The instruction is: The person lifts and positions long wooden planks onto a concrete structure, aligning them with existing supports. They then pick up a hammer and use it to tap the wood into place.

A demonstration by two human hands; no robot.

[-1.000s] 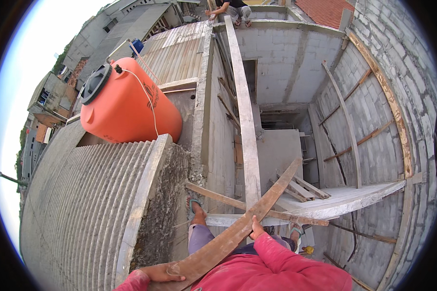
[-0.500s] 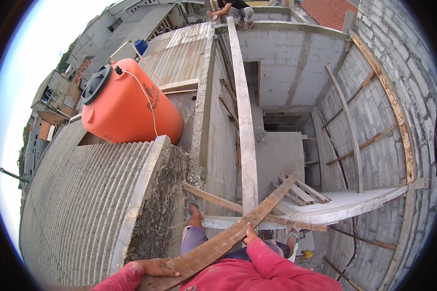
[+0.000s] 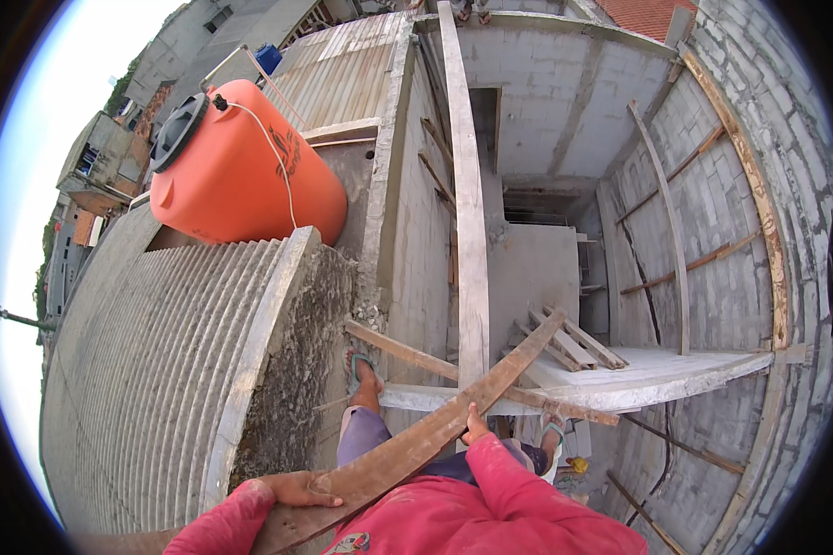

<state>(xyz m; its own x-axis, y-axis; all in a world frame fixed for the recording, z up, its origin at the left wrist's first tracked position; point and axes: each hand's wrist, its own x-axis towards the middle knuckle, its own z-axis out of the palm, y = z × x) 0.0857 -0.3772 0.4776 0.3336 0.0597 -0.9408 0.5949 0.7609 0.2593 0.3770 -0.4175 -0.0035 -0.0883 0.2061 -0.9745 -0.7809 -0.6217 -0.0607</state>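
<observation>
A long brown wooden plank (image 3: 407,442) slants across my body, its far end up to the right. Near its lower left part, my left hand (image 3: 301,488) grips it with fingers over the upper face. Farther along, my right hand (image 3: 475,425) holds the same plank at its edge, thumb up. Beneath the plank's far half, a long pale board (image 3: 470,231) runs away from me over the deep gap. A thinner wooden strip (image 3: 403,350) crosses below, left to right. My sandalled feet stand apart on either side of the pale board's near end.
An orange water tank (image 3: 250,166) lies tilted on the left, behind a corrugated roof (image 3: 157,370) and a rough wall edge. Several short boards (image 3: 578,344) rest on a white ledge (image 3: 657,377). Tall block walls (image 3: 750,120) with timber props enclose the drop at right.
The view has tipped downward, so the crouching person at the far end is mostly cut off, with only the feet showing. Both hands keep their hold on the plank, which has barely shifted.
</observation>
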